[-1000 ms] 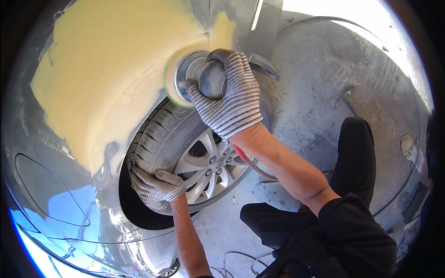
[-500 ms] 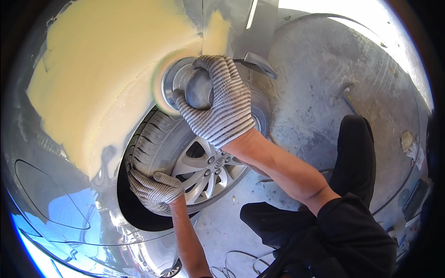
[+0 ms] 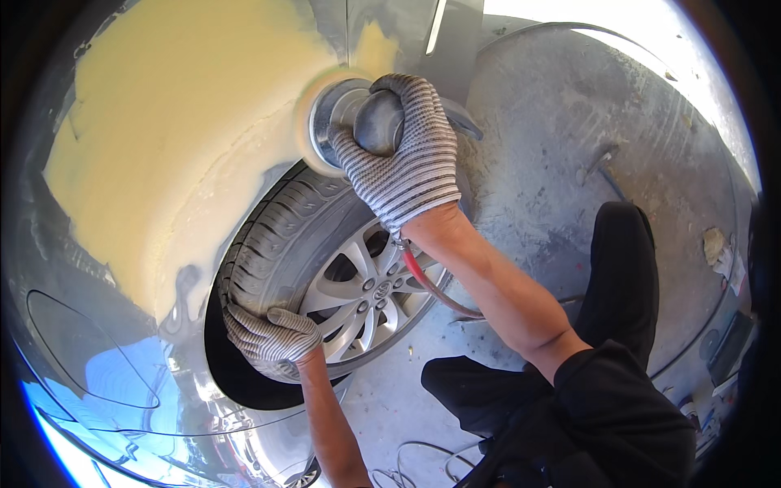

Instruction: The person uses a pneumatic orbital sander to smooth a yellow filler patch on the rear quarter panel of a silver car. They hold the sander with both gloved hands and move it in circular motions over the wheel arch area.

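Note:
In a grey striped glove, my right hand (image 3: 415, 154) wraps round the dark rounded top of an air sander (image 3: 379, 122). The sander's round pad lies against the car panel, at the edge of the yellow filler (image 3: 183, 114) just above the wheel arch. A red hose (image 3: 421, 275) hangs from the tool below my wrist. My left hand (image 3: 275, 335), gloved alike, rests on the tyre (image 3: 272, 244) low in the arch; its fingers lie along the tread with the thumb apart. The sander's underside is hidden.
A silver alloy wheel (image 3: 381, 290) stands under the arch. The grey door (image 3: 407, 37) adjoins the filled panel at the top. Thin hose or cable loops (image 3: 423, 459) lie on the concrete floor (image 3: 553, 154). My black-trousered knees (image 3: 622, 268) are at the lower right.
My right hand and the sander have shifted up and to the right along the panel. The red hose now shows below the wrist. My left hand stays on the tyre.

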The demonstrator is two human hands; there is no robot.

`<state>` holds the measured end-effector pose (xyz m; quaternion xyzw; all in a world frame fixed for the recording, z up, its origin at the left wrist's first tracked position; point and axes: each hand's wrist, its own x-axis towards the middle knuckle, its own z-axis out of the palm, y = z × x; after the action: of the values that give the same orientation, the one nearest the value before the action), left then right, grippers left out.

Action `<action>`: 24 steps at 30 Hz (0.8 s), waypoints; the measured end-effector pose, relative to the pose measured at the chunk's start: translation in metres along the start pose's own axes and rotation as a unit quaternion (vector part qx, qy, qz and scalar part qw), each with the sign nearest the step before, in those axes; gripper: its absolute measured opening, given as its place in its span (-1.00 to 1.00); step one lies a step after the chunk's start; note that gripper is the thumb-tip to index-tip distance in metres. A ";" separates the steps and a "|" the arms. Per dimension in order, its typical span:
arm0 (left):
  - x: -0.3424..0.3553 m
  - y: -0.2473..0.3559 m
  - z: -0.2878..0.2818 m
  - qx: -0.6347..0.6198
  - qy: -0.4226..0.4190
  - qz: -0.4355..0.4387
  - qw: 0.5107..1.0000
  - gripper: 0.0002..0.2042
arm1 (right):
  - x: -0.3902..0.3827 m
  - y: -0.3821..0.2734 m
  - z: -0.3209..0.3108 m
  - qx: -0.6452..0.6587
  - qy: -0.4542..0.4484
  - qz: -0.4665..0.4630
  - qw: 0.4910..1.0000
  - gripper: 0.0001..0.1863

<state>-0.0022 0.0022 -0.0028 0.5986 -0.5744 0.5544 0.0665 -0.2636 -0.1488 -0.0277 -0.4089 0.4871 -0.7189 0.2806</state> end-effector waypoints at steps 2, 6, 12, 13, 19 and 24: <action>0.002 0.001 0.000 -0.011 -0.003 0.002 1.000 -0.41 | -0.005 -0.004 0.000 -0.020 -0.001 -0.029 0.999 -0.39; -0.001 -0.001 0.002 -0.012 0.004 0.005 1.000 -0.41 | -0.016 -0.016 0.001 0.005 -0.027 -0.044 0.999 -0.39; 0.000 -0.001 0.000 -0.005 0.002 0.001 1.000 -0.40 | -0.005 -0.008 -0.001 0.011 -0.007 -0.025 1.000 -0.43; 0.001 0.001 -0.001 -0.006 -0.002 0.000 1.000 -0.40 | -0.010 -0.015 0.000 0.004 -0.019 -0.036 0.999 -0.43; -0.003 -0.004 0.001 0.006 0.004 0.004 1.000 -0.41 | -0.008 -0.003 0.000 0.001 -0.005 -0.019 1.000 -0.38; -0.001 -0.001 0.002 -0.001 0.010 0.001 1.000 -0.41 | -0.017 -0.022 0.002 -0.008 -0.032 -0.073 0.997 -0.39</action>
<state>0.0001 0.0022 -0.0037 0.5924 -0.5751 0.5596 0.0721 -0.2534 -0.1275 -0.0124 -0.4682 0.4523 -0.7201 0.2400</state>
